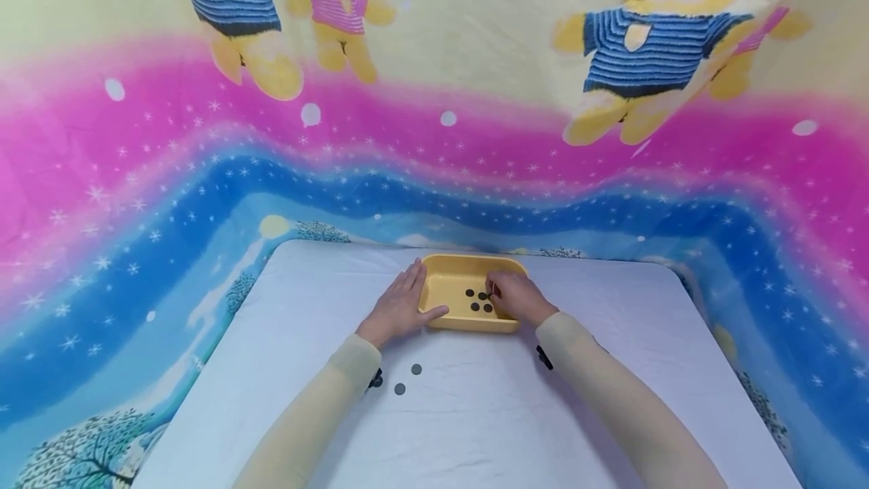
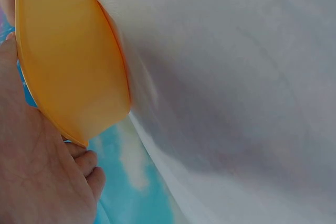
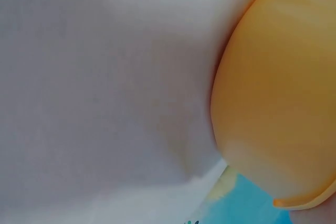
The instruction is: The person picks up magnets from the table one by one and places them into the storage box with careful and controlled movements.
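A shallow yellow plastic tray (image 1: 468, 325) stands near the far edge of the white table. My left hand (image 1: 400, 306) rests along its left rim, fingers straight and thumb over the near rim; in the left wrist view the palm (image 2: 39, 166) lies against the tray wall (image 2: 73, 61). Inside the tray's right part, my right hand (image 1: 517, 297) has curled fingers and pinches a small dark round disc (image 1: 490, 294) at the fingertips. Several similar discs (image 1: 475, 307) lie flat on the tray floor beside it. The right wrist view shows mostly the tray's outer wall (image 3: 278, 93).
On the white tablecloth (image 1: 462, 421), nearer me, lie a dark disc (image 1: 417, 370) and another disc (image 1: 400, 389); one more (image 1: 378, 382) sits beside the left wrist. A patterned curtain (image 1: 434, 149) with bears surrounds the table's far edge and sides.
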Tool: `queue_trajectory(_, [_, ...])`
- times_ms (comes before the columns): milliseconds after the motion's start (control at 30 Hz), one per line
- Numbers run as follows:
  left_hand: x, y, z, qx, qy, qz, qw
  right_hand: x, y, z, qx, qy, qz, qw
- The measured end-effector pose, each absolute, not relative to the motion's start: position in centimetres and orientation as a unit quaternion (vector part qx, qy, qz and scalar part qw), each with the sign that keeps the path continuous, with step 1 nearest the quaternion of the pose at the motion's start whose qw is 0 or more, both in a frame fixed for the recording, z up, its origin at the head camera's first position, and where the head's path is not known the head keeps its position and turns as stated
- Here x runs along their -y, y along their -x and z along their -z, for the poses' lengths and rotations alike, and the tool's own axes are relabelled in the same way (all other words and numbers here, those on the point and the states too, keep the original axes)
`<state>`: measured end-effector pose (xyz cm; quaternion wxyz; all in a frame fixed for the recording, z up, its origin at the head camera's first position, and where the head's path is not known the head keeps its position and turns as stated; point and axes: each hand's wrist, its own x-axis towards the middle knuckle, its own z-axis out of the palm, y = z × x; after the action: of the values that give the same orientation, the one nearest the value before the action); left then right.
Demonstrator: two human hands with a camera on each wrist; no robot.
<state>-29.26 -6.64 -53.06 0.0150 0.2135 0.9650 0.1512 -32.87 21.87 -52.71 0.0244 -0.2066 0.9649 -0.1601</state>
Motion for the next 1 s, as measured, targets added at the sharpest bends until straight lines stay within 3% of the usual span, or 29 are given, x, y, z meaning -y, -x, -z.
queue_trajectory(800, [6.69,29.30,53.23,-0.967,-0.209,-0.143,0.017,-21.44,32.63,52.85,-0.980,0.172,0.101,-0.001])
queue_trajectory(1000, [6.68,29.35,53.24,-0.966,-0.213,-0.144,0.014,-21.84,32.64,52.86,-0.974,0.179,0.136,-0.033])
